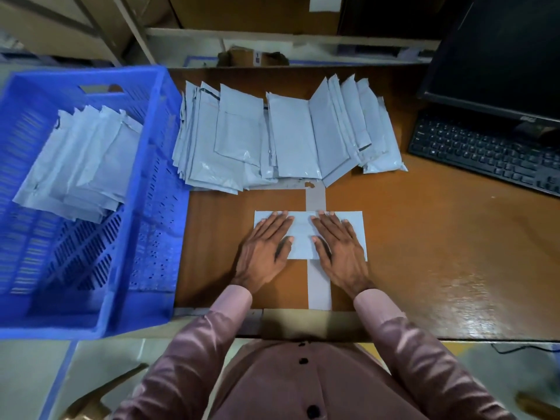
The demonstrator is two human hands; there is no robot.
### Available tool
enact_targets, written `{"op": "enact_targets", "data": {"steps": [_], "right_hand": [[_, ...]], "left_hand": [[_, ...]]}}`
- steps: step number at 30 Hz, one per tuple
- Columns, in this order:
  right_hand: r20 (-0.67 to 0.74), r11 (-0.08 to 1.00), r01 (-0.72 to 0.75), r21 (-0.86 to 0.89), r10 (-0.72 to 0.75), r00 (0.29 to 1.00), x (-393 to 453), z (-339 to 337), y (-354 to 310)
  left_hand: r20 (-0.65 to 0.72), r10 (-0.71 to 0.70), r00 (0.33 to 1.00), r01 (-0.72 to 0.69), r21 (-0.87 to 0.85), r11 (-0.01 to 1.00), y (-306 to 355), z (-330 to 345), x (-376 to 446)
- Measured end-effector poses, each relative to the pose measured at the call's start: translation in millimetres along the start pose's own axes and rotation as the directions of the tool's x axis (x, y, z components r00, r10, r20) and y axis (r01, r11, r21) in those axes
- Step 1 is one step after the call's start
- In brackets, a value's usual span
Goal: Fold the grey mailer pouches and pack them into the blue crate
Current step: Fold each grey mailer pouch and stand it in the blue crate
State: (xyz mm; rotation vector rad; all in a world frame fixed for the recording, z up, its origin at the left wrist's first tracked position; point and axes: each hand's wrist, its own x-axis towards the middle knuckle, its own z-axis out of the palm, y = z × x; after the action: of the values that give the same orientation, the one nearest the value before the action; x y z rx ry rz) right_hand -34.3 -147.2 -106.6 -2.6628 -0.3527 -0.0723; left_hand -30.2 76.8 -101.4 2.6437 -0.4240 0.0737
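A folded grey mailer pouch lies flat on the wooden table in front of me. My left hand presses its left half with straight fingers. My right hand presses its right half the same way. Behind it, a spread pile of unfolded grey pouches covers the back of the table. The blue crate stands at the left, with several folded pouches lying inside it.
A black keyboard and a dark monitor sit at the right back. Grey tape strips mark the brown table. Shelving with cardboard boxes runs behind the table.
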Motion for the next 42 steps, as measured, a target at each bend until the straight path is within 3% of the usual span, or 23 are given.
{"op": "enact_targets", "data": {"steps": [14, 18, 27, 33, 38, 42], "right_hand": [[-0.067, 0.999, 0.001, 0.04, 0.001, 0.998, 2, 3, 0], [-0.041, 0.999, -0.007, 0.035, 0.008, 0.999, 2, 1, -2], [-0.024, 0.988, -0.015, 0.156, 0.019, 1.0, -2, -5, -2], [0.07, 0.988, -0.003, 0.156, -0.008, 0.998, 3, -18, -6], [0.238, 0.994, 0.078, -0.081, -0.057, 0.97, 28, -52, -18], [0.305, 0.988, 0.107, -0.111, -0.069, 0.95, 50, -82, -30]], "left_hand": [[-0.076, -0.047, 0.996, 0.033, -0.169, 0.985, 0, 3, 4], [-0.009, -0.055, 0.998, 0.053, -0.177, 0.983, -2, 1, 5], [0.158, -0.061, 0.985, 0.062, 0.004, 0.998, 2, -14, 6], [0.317, -0.143, 0.937, 0.074, 0.219, 0.973, 37, -44, 31], [0.39, -0.209, 0.897, 0.131, 0.218, 0.967, 48, -58, 44], [0.374, -0.214, 0.902, 0.186, 0.111, 0.976, 44, -72, 46]]}}
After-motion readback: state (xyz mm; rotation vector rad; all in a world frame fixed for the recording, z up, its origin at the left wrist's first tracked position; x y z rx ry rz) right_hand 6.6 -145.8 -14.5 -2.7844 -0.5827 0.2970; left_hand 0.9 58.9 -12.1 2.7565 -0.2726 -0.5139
